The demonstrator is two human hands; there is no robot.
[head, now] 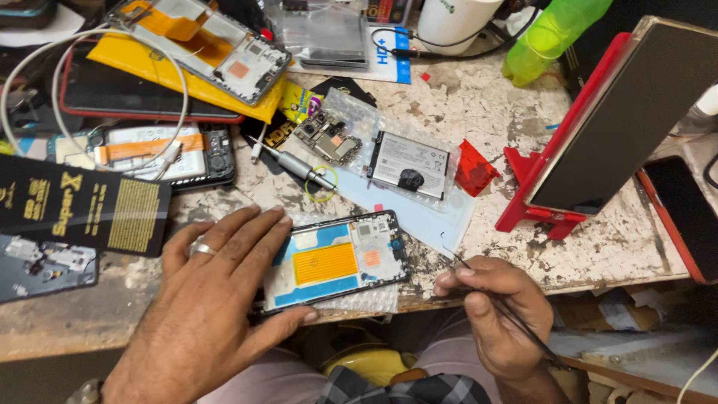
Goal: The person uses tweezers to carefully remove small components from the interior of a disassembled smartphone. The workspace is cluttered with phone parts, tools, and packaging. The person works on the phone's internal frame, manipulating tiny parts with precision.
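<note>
The fingers point(462, 281) of the right hand point(493, 310) are pinched shut around a thin pair of dark tweezers point(516, 318), whose tips point(447, 254) poke up just past the knuckles while the long end runs back along the wrist. The left hand point(213, 299) lies flat with its fingers point(254, 228) spread, a ring on one of them, pressing on the left end of an opened phone frame point(340, 262); the thumb hooks under the frame's near edge. That frame, showing an orange patch and blue strips inside, lies on a sheet of bubble wrap point(370, 301) at the near edge of the scuffed tabletop point(479, 112), between the two hands. Just beyond it lie a silver screwdriver point(299, 167), a circuit board point(327, 138) and a grey battery point(411, 166) in clear plastic. Farther right, a red stand point(535, 202) props up a dark phone point(624, 120). To the far left lies a black card point(78, 203) with gold print.
</note>
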